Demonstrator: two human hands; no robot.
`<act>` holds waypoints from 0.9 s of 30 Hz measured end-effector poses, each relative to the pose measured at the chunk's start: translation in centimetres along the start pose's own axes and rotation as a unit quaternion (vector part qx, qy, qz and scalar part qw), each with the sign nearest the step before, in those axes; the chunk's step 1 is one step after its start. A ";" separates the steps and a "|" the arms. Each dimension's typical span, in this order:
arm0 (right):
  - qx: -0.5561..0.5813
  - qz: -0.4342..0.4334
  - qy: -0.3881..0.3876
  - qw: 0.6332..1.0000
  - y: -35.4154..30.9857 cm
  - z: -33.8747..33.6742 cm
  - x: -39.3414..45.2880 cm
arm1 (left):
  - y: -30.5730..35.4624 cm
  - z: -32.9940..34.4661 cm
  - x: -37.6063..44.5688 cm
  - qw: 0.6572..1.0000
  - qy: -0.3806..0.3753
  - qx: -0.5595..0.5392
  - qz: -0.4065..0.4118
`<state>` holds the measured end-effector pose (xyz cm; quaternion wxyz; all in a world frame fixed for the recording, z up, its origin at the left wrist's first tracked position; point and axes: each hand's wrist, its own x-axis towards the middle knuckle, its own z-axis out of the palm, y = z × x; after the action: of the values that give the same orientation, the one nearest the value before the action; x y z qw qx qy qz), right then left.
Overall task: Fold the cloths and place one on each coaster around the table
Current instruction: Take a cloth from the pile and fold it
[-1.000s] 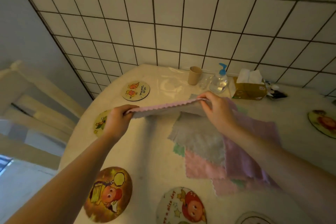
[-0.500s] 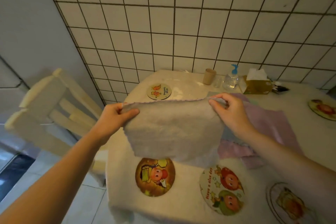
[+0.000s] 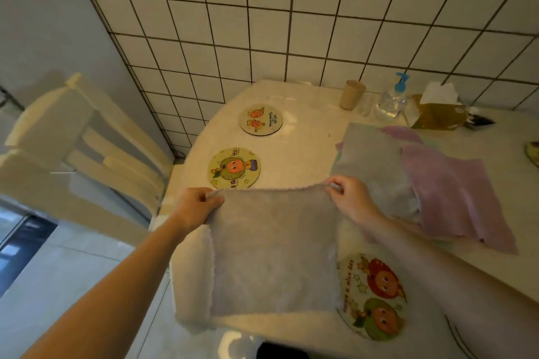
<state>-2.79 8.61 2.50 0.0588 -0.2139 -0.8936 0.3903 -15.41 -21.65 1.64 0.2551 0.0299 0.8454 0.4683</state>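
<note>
A grey-lilac cloth [image 3: 274, 251] lies spread over the table's near-left part. My left hand [image 3: 195, 207] pinches its far left corner and my right hand [image 3: 350, 201] pinches its far right corner. The cloth covers one coaster completely. Round cartoon coasters show around it: a green one [image 3: 234, 168] just beyond the cloth, an orange-figure one [image 3: 260, 119] farther back, and one with red and green figures [image 3: 376, 297] at the near right. A pile of cloths, grey [image 3: 370, 154] on top and lilac [image 3: 455, 198] beside it, lies to the right.
At the back by the tiled wall stand a paper cup [image 3: 351, 94], a pump bottle [image 3: 392, 100] and a tissue box [image 3: 437, 112]. A cream wooden chair [image 3: 78, 140] stands left of the table [image 3: 309, 128]. Another coaster's edge [image 3: 533, 154] shows at far right.
The cloth was lifted off the pile, held hanging in the air, and now lies lowered flat over the near-left coaster. Both hands keep hold of its far corners.
</note>
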 end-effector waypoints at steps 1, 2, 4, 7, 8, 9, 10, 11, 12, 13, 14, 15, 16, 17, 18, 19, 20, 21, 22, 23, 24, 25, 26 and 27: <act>-0.013 0.007 -0.006 1.000 0.7 0.7 1.0 | -0.5 0.5 1.3 1.000 0.012 0.012 -0.014; -0.019 0.016 -0.008 1.000 1.3 1.4 1.8 | -0.8 0.9 2.3 0.999 0.024 0.026 -0.021; -0.020 0.030 -0.007 0.999 2.3 2.4 3.5 | -1.2 1.8 4.2 0.997 0.048 0.053 -0.037; -0.015 0.039 -0.005 0.999 3.1 3.3 6.0 | -1.1 2.6 6.2 0.991 0.072 0.101 -0.047; -0.009 0.048 -0.013 0.999 3.4 3.5 7.0 | -1.2 2.8 7.1 0.989 0.077 0.113 -0.051; -0.002 0.054 -0.017 0.998 3.6 3.7 7.9 | -1.3 3.0 8.0 0.988 0.083 0.122 -0.056; 0.006 0.056 -0.019 0.998 4.1 4.0 8.9 | -1.5 3.1 8.9 0.985 0.091 0.129 -0.062; 0.008 0.058 -0.025 0.998 4.5 4.3 9.9 | -1.7 3.2 9.7 0.983 0.099 0.138 -0.065; 0.003 0.061 -0.030 0.998 4.9 4.6 10.6 | -1.8 3.2 10.2 0.981 0.107 0.151 -0.061; -0.003 0.066 -0.037 0.997 5.3 4.9 11.3 | -2.0 3.4 10.8 0.979 0.113 0.161 -0.056; -0.011 0.072 -0.043 0.996 5.6 5.1 11.8 | -2.2 3.4 11.2 0.977 0.119 0.166 -0.052; -0.014 0.076 -0.047 0.996 5.9 5.4 12.2 | -2.5 3.5 11.6 0.976 0.126 0.168 -0.051; -0.018 0.078 -0.048 0.996 6.1 5.6 12.5 | -2.8 3.6 11.8 0.975 0.131 0.169 -0.053; -0.020 0.077 -0.049 0.996 6.3 5.8 12.7 | -3.3 3.6 12.0 0.975 0.133 0.170 -0.056; -0.025 0.077 -0.050 0.995 6.3 5.9 12.8 | -3.6 3.6 12.1 0.974 0.135 0.173 -0.056; -0.034 0.077 -0.047 0.995 6.3 6.1 12.8 | -3.9 3.6 12.1 0.973 0.140 0.179 -0.052; -0.049 0.073 -0.038 0.995 6.2 6.1 12.6 | -4.0 3.5 11.8 0.970 0.149 0.188 -0.043; -0.068 0.057 -0.025 0.996 6.2 6.2 12.2 | -4.2 3.5 11.4 0.966 0.157 0.202 -0.025; -0.087 0.030 -0.019 0.996 6.0 6.2 11.5 | -4.3 3.6 10.8 0.962 0.160 0.220 0.003; -0.104 -0.004 -0.023 0.994 5.8 6.2 10.6 | -4.5 3.8 10.0 0.957 0.156 0.243 0.040; -0.115 -0.031 -0.043 0.992 5.6 6.3 9.4 | -4.8 4.1 9.1 0.949 0.142 0.268 0.080; -0.122 -0.054 -0.075 0.988 5.4 6.3 7.9 | -5.2 4.5 7.9 0.940 0.121 0.292 0.127; -0.132 -0.073 -0.112 0.982 5.2 6.4 6.2 | -5.9 4.9 6.8 0.929 0.092 0.313 0.175; -0.142 -0.089 -0.142 0.976 5.1 6.6 4.3 | -6.7 5.3 5.6 0.917 0.062 0.326 0.221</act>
<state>-6.76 9.10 -5.93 -0.0651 -0.0817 -0.9546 0.2790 -16.52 -19.64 -8.31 0.0686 0.2686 0.9372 0.2117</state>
